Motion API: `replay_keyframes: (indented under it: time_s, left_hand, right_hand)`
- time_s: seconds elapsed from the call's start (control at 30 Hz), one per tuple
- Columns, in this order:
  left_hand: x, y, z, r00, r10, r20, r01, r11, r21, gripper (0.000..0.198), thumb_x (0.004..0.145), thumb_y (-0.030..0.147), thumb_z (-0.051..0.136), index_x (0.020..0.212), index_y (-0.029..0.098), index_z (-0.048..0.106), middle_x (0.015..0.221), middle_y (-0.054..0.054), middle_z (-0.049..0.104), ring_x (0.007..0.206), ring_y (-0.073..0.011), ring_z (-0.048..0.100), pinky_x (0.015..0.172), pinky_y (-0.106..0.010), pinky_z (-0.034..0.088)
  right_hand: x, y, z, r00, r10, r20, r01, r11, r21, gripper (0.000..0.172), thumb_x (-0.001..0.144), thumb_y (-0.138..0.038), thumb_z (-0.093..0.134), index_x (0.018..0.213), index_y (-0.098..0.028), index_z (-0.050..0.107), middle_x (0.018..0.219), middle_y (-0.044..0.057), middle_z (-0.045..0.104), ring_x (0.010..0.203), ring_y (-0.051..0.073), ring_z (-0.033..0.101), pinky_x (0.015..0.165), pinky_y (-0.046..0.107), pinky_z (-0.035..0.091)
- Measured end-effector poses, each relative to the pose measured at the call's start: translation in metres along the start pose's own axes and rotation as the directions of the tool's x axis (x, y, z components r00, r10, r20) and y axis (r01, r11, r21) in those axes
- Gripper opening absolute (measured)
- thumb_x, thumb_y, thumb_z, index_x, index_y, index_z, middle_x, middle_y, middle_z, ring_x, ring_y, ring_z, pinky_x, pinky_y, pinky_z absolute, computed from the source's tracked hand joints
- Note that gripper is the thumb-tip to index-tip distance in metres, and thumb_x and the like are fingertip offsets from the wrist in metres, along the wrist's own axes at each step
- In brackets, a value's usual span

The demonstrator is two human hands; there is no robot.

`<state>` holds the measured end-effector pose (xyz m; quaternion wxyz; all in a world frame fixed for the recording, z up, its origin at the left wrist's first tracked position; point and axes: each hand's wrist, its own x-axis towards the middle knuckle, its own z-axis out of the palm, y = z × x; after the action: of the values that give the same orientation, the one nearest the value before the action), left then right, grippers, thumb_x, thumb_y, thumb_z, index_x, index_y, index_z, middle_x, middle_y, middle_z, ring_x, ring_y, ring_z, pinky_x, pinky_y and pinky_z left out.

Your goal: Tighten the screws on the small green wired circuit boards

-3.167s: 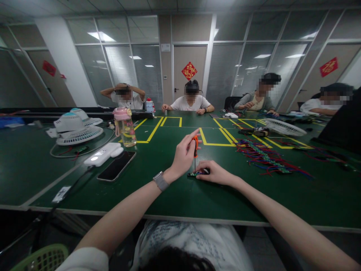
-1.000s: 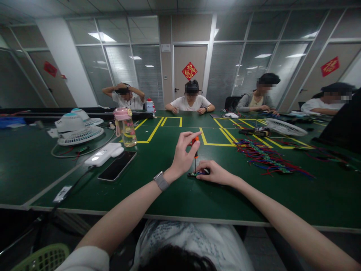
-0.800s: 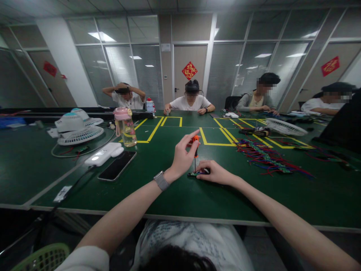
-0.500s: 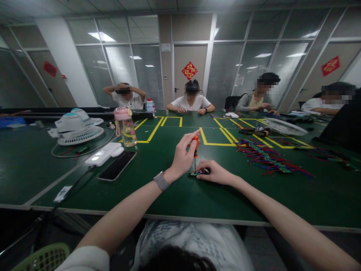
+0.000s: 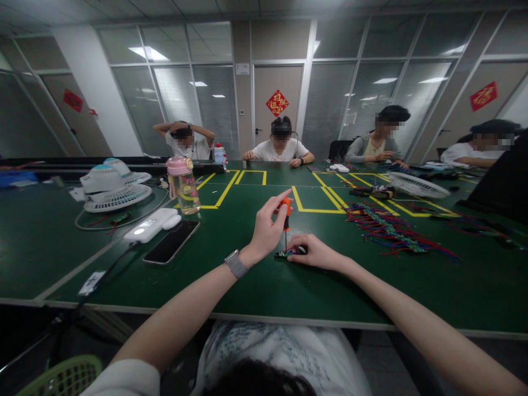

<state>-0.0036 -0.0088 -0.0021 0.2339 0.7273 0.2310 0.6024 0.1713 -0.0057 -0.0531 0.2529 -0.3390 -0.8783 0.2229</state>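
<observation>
My left hand (image 5: 267, 226), with a watch on its wrist, grips the orange and black handle of a screwdriver (image 5: 286, 223). The screwdriver stands upright, its thin shaft reaching down to a small green circuit board in a black part (image 5: 282, 255) on the table. My right hand (image 5: 314, 253) is closed on that part from the right and holds it against the table top. Its fingers hide much of the part, and the screwdriver's very tip is too small to make out.
On the left lie a phone (image 5: 172, 242), a white power strip (image 5: 152, 224), a pink-lidded bottle (image 5: 183, 186) and white fans (image 5: 117, 190). To the right is a row of wired circuit boards (image 5: 388, 228). Yellow tape (image 5: 317, 210) marks the green table. Several people sit opposite.
The fingers of my left hand have shifted slightly around the screwdriver handle. My right hand stays in place. Across the table, one person's hand has moved out to the left.
</observation>
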Motion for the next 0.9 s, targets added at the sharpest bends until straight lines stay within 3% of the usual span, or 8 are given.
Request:
replay_keyframes:
  time_s: [0.17, 0.33, 0.43, 0.63, 0.8, 0.9]
  left_hand:
    - [0.001, 0.0036, -0.001, 0.997, 0.042, -0.072, -0.032, 0.989, 0.142, 0.024, 0.088, 0.026, 0.059, 0.11, 0.023, 0.066, 0.098, -0.004, 0.054, 0.09, -0.0143, 0.056, 0.078, -0.025, 0.05]
    - [0.0002, 0.0025, -0.0006, 1.0, 0.009, -0.003, -0.009, 1.0, 0.021, 0.033, 0.096, 0.025, 0.042, 0.126, 0.024, 0.057, 0.11, -0.007, 0.057, 0.095, -0.0151, 0.06, 0.082, -0.028, 0.051]
    - [0.0002, 0.0004, 0.0002, 1.0, -0.009, -0.005, 0.009, 1.0, -0.007, 0.033, 0.096, 0.026, 0.044, 0.127, 0.023, 0.055, 0.107, -0.007, 0.06, 0.087, -0.0139, 0.061, 0.077, -0.026, 0.051]
    - [0.001, 0.0045, -0.0019, 0.995, 0.055, -0.083, -0.041, 0.986, 0.161, 0.022, 0.09, 0.027, 0.056, 0.109, 0.022, 0.066, 0.097, -0.005, 0.055, 0.091, -0.015, 0.056, 0.079, -0.026, 0.049]
    - [-0.0003, 0.0002, 0.0004, 1.0, 0.008, -0.01, -0.008, 0.999, -0.034, 0.035, 0.097, 0.025, 0.039, 0.129, 0.024, 0.054, 0.113, -0.007, 0.059, 0.09, -0.0133, 0.061, 0.081, -0.028, 0.051]
    - [-0.0005, -0.0016, 0.0016, 1.0, -0.017, -0.017, 0.016, 0.998, -0.054, 0.035, 0.094, 0.028, 0.048, 0.128, 0.024, 0.054, 0.108, -0.006, 0.059, 0.086, -0.0131, 0.061, 0.074, -0.025, 0.052]
  right_hand:
    - [-0.0004, 0.0023, 0.0011, 1.0, -0.005, -0.005, 0.005, 1.0, 0.003, 0.02, 0.081, -0.03, 0.068, 0.093, -0.016, 0.073, 0.073, 0.002, 0.061, 0.065, 0.015, 0.054, 0.063, 0.026, 0.043]
    - [-0.0006, 0.0008, 0.0002, 1.0, 0.005, 0.007, -0.005, 1.0, -0.002, 0.021, 0.081, -0.031, 0.069, 0.094, -0.016, 0.073, 0.074, 0.003, 0.062, 0.065, 0.015, 0.054, 0.062, 0.026, 0.043]
    - [-0.0006, -0.0004, -0.0002, 1.0, 0.006, 0.007, -0.006, 1.0, 0.006, 0.02, 0.08, -0.03, 0.069, 0.094, -0.015, 0.073, 0.075, 0.003, 0.062, 0.066, 0.015, 0.055, 0.063, 0.026, 0.044]
    - [-0.0009, -0.0011, -0.0003, 1.0, 0.009, 0.001, -0.009, 1.0, 0.001, 0.02, 0.081, -0.03, 0.069, 0.093, -0.016, 0.073, 0.073, 0.002, 0.06, 0.065, 0.015, 0.054, 0.063, 0.026, 0.043]
    - [-0.0011, -0.002, -0.0005, 1.0, 0.003, 0.0, -0.003, 1.0, 0.009, 0.02, 0.08, -0.029, 0.069, 0.093, -0.015, 0.073, 0.073, 0.002, 0.06, 0.066, 0.015, 0.055, 0.064, 0.027, 0.043]
    - [-0.001, -0.0019, -0.0001, 1.0, 0.003, -0.003, -0.003, 1.0, 0.001, 0.019, 0.08, -0.028, 0.069, 0.093, -0.015, 0.073, 0.074, 0.002, 0.06, 0.066, 0.015, 0.054, 0.063, 0.026, 0.043]
